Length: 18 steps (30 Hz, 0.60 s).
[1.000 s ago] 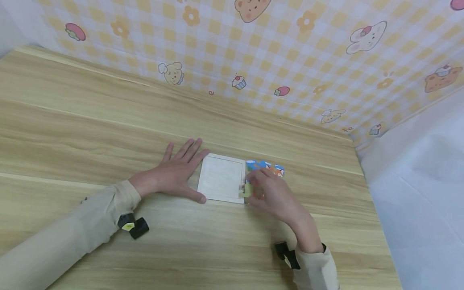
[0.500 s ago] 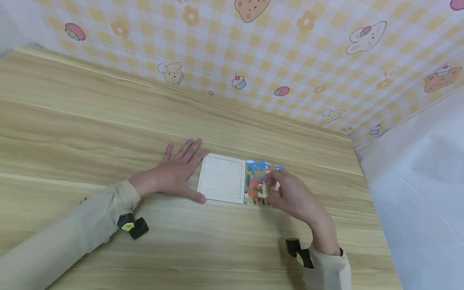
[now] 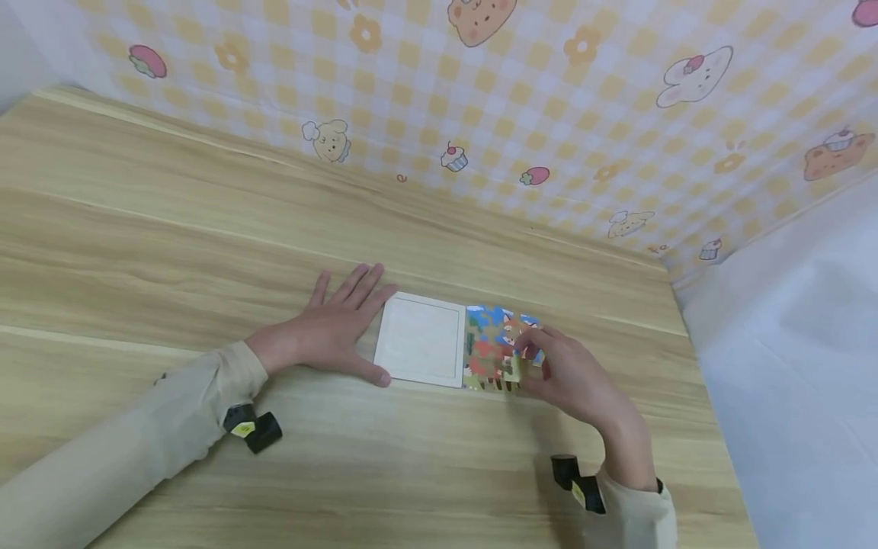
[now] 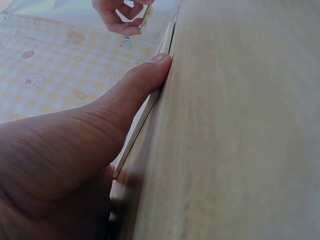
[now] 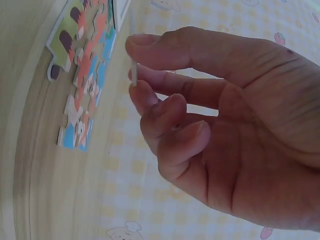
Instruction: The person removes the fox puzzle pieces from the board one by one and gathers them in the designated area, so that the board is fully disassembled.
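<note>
My left hand [image 3: 329, 333] lies flat with fingers spread, thumb and forefinger at the left edge of a white framed puzzle board [image 3: 420, 339]. In the left wrist view its thumb [image 4: 150, 75] rests along the board's edge. Directly right of the board, several printed jigsaw pieces [image 3: 483, 348] form a partly joined picture of a fox. Over the right part of that picture, my right hand [image 3: 583, 377] pinches a yellow-green puzzle piece [image 3: 514, 367] between thumb and fingers. The right wrist view shows this piece [image 5: 134, 75] edge-on, raised above the others.
A wood-grain table [image 3: 384, 473] lies under everything. Behind it hangs a yellow checked cloth [image 3: 521, 99] with cartoon animals, and a white cloth [image 3: 789, 343] covers the right side. Small black cameras [image 3: 252, 428] sit at both wrists.
My right hand has moved right with the pinched piece, from the board's right edge to over the right part of the picture, uncovering more pieces. My left hand stays put.
</note>
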{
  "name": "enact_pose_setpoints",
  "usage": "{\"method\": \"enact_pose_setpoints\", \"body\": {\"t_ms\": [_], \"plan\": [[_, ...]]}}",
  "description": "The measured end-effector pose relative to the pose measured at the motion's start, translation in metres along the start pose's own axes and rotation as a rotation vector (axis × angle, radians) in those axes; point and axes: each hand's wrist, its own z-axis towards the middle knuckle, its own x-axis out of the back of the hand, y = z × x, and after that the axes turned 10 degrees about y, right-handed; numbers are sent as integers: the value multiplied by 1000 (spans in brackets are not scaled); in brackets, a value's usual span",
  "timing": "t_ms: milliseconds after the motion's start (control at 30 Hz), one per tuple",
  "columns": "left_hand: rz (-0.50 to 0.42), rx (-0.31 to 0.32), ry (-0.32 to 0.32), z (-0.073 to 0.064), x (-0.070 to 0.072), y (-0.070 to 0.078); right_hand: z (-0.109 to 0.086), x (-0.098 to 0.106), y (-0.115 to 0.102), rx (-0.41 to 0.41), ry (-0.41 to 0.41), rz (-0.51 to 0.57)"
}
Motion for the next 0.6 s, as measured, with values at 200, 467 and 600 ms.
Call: {"method": "enact_pose_setpoints", "body": {"t_ms": [200, 467, 600], "plan": [[-6, 2, -1, 0, 1, 0, -3, 8, 7, -67, -57, -6], [-6, 4, -1, 0, 0, -1, -6, 13, 13, -96, -94, -3], [-10, 3, -1, 0, 0, -1, -6, 14, 15, -95, -115, 11]]}}
